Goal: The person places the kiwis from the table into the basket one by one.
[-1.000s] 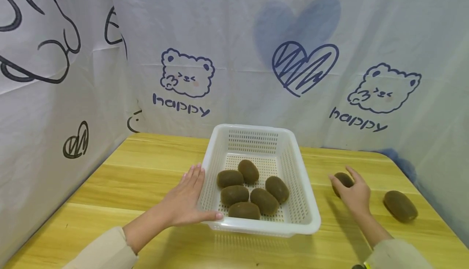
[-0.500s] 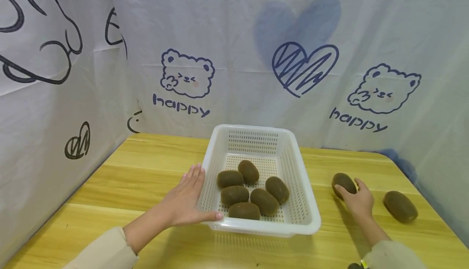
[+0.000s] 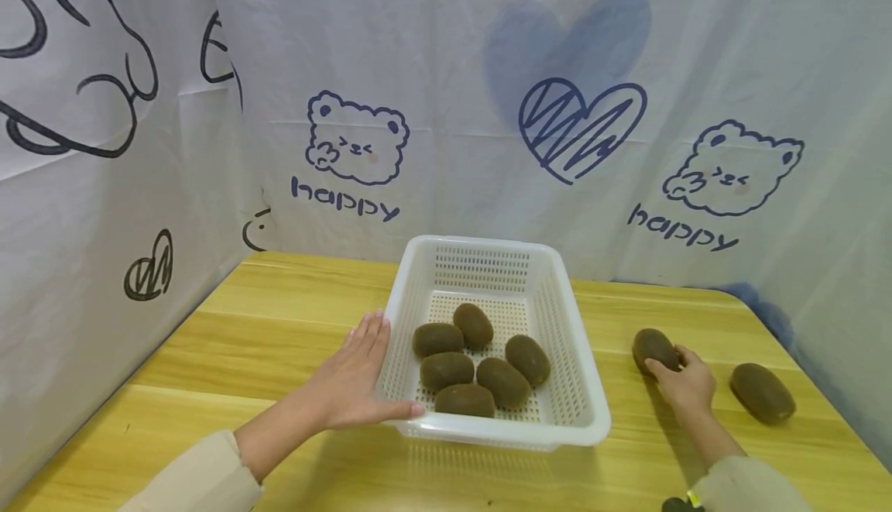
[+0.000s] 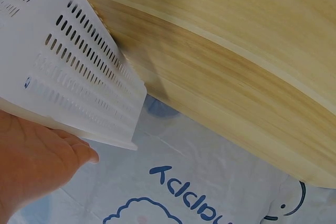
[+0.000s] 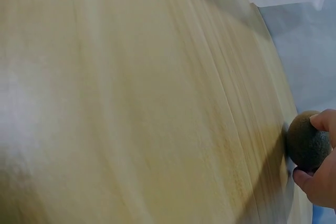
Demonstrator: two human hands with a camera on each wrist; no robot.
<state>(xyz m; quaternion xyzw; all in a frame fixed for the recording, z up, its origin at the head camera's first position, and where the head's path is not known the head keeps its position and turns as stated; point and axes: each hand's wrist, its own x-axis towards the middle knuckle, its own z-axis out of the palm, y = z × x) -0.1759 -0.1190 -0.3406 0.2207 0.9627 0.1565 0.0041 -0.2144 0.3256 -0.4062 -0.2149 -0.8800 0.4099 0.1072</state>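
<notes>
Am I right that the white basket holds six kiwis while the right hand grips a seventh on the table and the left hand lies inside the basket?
Not quite: the head view shows the left hand flat against the white basket from outside.

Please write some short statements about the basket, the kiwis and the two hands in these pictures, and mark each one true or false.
1. The white basket holds six kiwis. True.
2. The left hand grips a kiwi. False: it lies flat against the basket's left side and holds no fruit.
3. The right hand pinches a kiwi on the table, right of the basket. True.
4. Another kiwi lies on the wooden table, right of the right hand. True.
5. The basket is upside down. False: it stands upright, open side up.
</notes>
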